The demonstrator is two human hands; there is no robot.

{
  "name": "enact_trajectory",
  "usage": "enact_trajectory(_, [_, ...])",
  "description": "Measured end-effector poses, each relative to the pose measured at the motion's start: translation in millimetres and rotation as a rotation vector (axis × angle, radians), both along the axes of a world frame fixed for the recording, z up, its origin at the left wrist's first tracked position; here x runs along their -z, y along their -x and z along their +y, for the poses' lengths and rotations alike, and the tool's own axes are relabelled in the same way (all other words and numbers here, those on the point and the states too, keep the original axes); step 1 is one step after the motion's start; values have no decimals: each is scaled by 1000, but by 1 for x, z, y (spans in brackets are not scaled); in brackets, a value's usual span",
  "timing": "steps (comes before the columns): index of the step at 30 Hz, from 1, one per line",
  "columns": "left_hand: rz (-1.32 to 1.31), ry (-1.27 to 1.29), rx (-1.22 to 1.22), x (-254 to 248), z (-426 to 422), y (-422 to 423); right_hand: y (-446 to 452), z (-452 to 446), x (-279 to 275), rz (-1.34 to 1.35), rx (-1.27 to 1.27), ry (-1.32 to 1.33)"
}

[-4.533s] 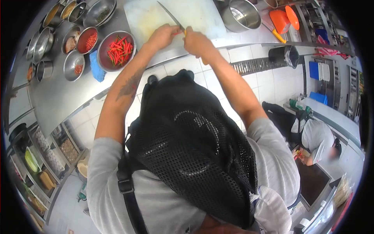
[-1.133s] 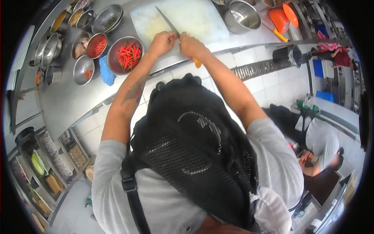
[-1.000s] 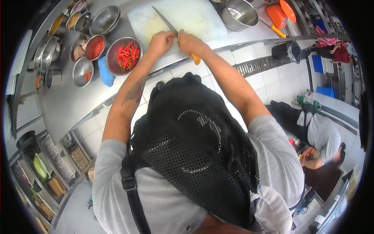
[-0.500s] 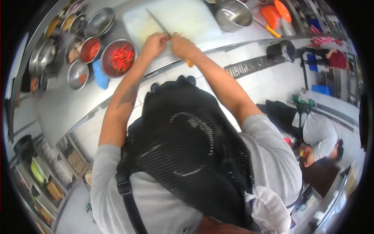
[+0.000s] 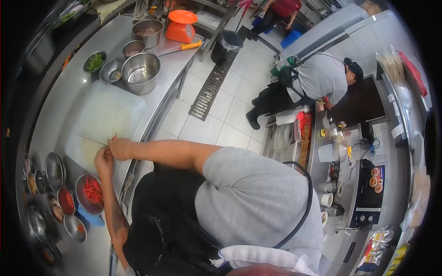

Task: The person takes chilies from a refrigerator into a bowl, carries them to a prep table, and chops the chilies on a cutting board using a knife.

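Note:
My right hand (image 5: 120, 148) is closed at the near edge of the white cutting board (image 5: 103, 110), around the knife's handle, which it hides. The thin knife blade (image 5: 90, 139) runs from there across the board. Right beside it, my left hand (image 5: 103, 158) is pinched shut; its fingertips are mostly hidden, but a red chili showed there in the earlier frame. Small red chili bits (image 5: 114, 137) lie by my right hand. Close to my left forearm stands a metal bowl (image 5: 83, 202) of red chilies (image 5: 93, 191).
Metal bowls, including a bowl of chopped red pieces (image 5: 66, 201), crowd the left. Beyond the board stand a steel pot (image 5: 141, 73), an orange scale (image 5: 180, 28) and a yellow-handled knife (image 5: 190, 45). A co-worker (image 5: 320, 76) bends over the opposite counter; another person (image 5: 281, 11) is farther back.
The view has swung to the right, so the board and hands now sit at the left and more of the aisle shows. Both hands stay together at the board's near edge.

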State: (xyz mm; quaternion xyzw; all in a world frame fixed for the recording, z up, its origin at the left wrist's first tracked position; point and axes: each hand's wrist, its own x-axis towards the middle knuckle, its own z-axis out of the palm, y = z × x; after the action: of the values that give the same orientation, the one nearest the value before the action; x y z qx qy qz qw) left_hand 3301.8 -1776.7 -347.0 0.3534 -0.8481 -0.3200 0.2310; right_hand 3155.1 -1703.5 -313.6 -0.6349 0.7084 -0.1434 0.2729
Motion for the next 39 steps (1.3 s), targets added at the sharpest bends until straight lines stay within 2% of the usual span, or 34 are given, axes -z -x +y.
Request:
enact_trajectory(1, [159, 123, 42, 7, 0, 1, -3, -4, 24, 35, 3, 151])
enact_trajectory(3, [149, 104, 76, 7, 2, 1, 2, -12, 55, 272, -288, 368])
enact_trajectory(4, [-39, 122, 26, 9, 4, -4, 1, -2, 35, 181, -250, 366])
enact_trajectory(6, [6, 190, -29, 8, 9, -3, 9, -5, 47, 206, -311, 420])
enact_trajectory(7, [46, 185, -21, 11, 8, -2, 15, -4, 26, 269, -328, 214])
enact_trajectory(8, [0, 230, -57, 10, 11, -2, 11, 8, -20, 195, -241, 63])
enact_trajectory(9, [21, 245, -65, 13, 11, -2, 7, 10, -54, 190, -259, -50])
enact_trajectory(11, [1, 183, -59, -1, 19, -3, -9, 21, -97, 81, -105, -334])
enact_trajectory(15, [55, 134, -82, -11, 23, -4, -1, 15, -62, 38, -59, -202])
enact_trajectory(17, [19, 118, -64, -9, 23, -7, -2, 14, -84, 40, -53, -339])
enact_trajectory(21, [86, 138, -103, 0, 24, -6, -7, 19, -57, 3, -17, -311])
enact_trajectory(24, [49, 78, -83, 2, 26, -8, -6, 16, -59, -62, 10, -325])
enact_trajectory(26, [-15, 120, -117, 1, 18, -4, -7, 15, -78, -16, -15, -396])
enact_trajectory(30, [-4, 109, -96, -1, 11, -4, -2, 6, -57, -63, 12, -329])
enact_trajectory(32, [80, 101, -62, -2, 8, -1, 6, 1, -67, -64, 28, -379])
enact_trajectory(36, [-7, 89, -73, -1, -2, 8, 6, -2, -53, -102, 51, -369])
enact_trajectory(39, [-4, 64, -70, -7, 0, 5, 7, -6, -74, -122, 77, -402])
